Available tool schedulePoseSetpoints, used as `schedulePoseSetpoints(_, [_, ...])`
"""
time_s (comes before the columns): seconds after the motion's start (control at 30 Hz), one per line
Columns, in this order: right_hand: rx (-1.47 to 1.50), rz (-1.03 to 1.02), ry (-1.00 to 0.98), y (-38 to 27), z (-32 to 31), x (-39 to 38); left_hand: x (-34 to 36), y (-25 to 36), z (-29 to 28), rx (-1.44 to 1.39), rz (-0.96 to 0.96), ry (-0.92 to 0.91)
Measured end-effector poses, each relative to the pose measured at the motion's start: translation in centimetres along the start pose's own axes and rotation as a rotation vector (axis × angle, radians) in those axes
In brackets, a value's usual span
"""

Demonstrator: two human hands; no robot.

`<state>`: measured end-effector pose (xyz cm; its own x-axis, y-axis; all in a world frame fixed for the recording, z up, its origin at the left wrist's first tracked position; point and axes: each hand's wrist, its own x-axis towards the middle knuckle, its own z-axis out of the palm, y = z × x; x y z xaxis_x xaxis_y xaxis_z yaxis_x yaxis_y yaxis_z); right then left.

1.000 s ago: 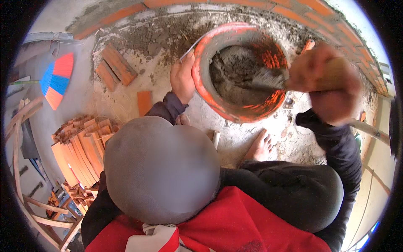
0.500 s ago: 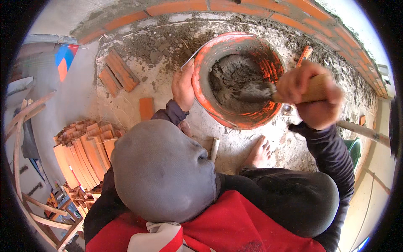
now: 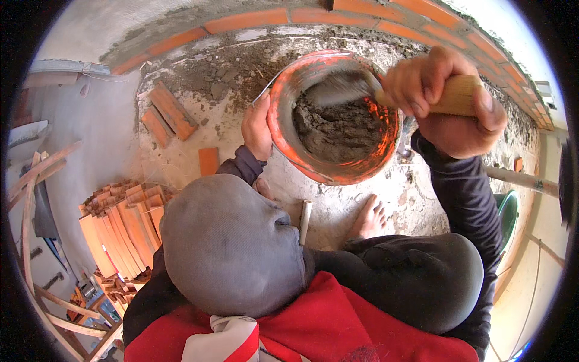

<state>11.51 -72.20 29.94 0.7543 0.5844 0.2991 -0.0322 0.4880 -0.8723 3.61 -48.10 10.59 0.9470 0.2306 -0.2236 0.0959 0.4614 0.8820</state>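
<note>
An orange bucket [image 3: 278, 130] stands on the floor in front of me, with grey mortar [image 3: 338, 130] inside it. My left hand [image 3: 257, 128] grips the bucket's left rim, next to its wire handle. In my right hand [image 3: 443, 99] is a trowel [image 3: 457, 96], held by its wooden handle over the right side of the bucket. The trowel's blade, smeared by motion, points left above the mortar near the far inner wall. My right fingers are wrapped round the handle.
A low brick wall [image 3: 247, 22] curves along the far side, with mortar crumbs at its foot. Loose bricks [image 3: 172, 110] and a small brick piece [image 3: 208, 161] lie left. Stacked bricks [image 3: 120, 226] stand nearer. At the right are a pole [image 3: 522, 180] and a green tub [image 3: 508, 218].
The trowel has risen out of the mortar toward the bucket's far side, my right hand moving up with it. The bucket is tilted slightly differently; my left hand stays on its rim.
</note>
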Motion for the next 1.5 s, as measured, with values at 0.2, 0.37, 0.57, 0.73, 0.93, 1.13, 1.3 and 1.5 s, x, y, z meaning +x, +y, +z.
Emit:
schedulePoseSetpoints(0.2, [-0.291,0.268,-0.155,2.2,-0.9,-4.0,0.7,-0.4,1.5,-0.17,-0.127,-0.128])
schedulePoseSetpoints(0.37, [-0.212,0.005,-0.068,-2.4,-0.7,-2.2,0.3,1.7,0.3,-0.275,-0.261,-0.233])
schedulePoseSetpoints(0.57, [-0.297,0.073,0.002,1.2,-2.8,-6.4,0.3,2.1,5.8,-0.287,-0.21,-0.322])
schedulePoseSetpoints(0.73, [-0.054,0.036,0.245,-2.5,-5.3,-9.9,0.6,4.6,9.6,-0.096,-0.114,-0.451])
schedulePoseSetpoints(0.93, [-1.093,0.814,-0.066,-10.1,-7.4,-14.4,-0.3,5.8,15.3,0.461,0.042,-0.564])
schedulePoseSetpoints(1.13, [-1.195,0.869,-0.302,1.0,-10.5,-20.8,0.2,2.3,18.2,0.313,-0.043,-0.675])
schedulePoseSetpoints(1.3, [-1.245,0.445,-0.271,-4.0,-9.4,-22.7,0.0,4.4,18.9,0.365,0.074,-0.731])
schedulePoseSetpoints(1.5, [-1.35,0.733,-0.266,-3.4,-11.2,-17.1,-0.6,3.4,21.7,0.399,-0.111,-0.773])
